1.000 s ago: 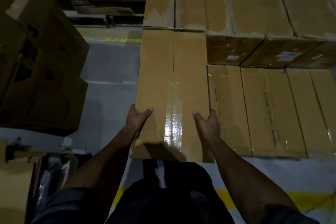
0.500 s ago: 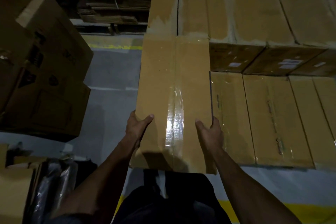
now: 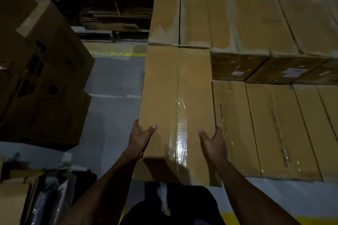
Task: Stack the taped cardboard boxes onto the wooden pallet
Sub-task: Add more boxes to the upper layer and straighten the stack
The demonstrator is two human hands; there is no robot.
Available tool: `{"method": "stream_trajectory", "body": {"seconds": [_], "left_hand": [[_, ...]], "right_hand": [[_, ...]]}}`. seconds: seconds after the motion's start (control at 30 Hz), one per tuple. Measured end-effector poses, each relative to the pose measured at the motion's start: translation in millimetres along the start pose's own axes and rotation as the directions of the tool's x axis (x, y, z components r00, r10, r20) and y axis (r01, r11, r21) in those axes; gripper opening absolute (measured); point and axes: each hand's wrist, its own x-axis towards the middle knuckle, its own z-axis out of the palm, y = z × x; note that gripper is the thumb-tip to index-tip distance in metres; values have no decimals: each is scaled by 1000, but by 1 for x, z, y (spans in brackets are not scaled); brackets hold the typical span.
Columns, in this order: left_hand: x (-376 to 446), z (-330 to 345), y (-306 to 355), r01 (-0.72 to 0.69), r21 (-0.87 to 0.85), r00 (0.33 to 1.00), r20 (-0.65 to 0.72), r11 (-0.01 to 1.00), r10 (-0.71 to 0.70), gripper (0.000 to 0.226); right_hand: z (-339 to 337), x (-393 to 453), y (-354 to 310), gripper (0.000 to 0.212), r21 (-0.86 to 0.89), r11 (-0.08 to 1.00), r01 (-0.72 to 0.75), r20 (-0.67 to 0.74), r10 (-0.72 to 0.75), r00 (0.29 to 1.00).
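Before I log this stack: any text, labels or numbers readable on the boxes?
None readable.
White stickers on the upper tier's sides: too small, blurred.
Dark print and symbols on the left boxes: too dark.
Held box: only tape, no print.

The long cardboard box [image 3: 175, 111] is matt brown corrugated board, its centre seam sealed with glossy clear tape [image 3: 180, 144] that catches the light. At 3 o'clock the stacked boxes [image 3: 274, 124] show the same dull cardboard with shiny clear tape strips, and the upper row [image 3: 256, 20] has paler, scuffed patches. The floor [image 3: 113, 97] at 9 o'clock looks like smooth grey painted concrete.
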Motion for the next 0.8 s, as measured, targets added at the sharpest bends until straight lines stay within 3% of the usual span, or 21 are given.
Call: {"method": "stream_trajectory", "body": {"seconds": [0.1,0.33,0.5,0.6,0.7,0.8], "left_hand": [[1,0,-2,-33,47,999,14,998,32,68],[14,-3,-16,-18,52,999,38,998,17,68],[7,-3,-9,-42,107,999,19,993,40,72],[-11,-5,-8,-79,258,995,-42,963,93,101],[-41,-12,-15,-224,454,973,46,862,228,91],[-66,-25,-27,-297,572,955,160,765,251,84]], "right_hand": [[2,1,2,79,-22,1000,6,-7,-6,1000],[7,6,5,74,-55,998,33,-38,-35,999],[0,-3,4,83,-40,994,98,-9,-98,995],[-5,-23,7,84,-118,980,161,14,-160,987],[-7,-48,22,75,-222,941,256,47,-252,967],[-11,-74,42,69,-328,903,278,114,-255,960]]}}
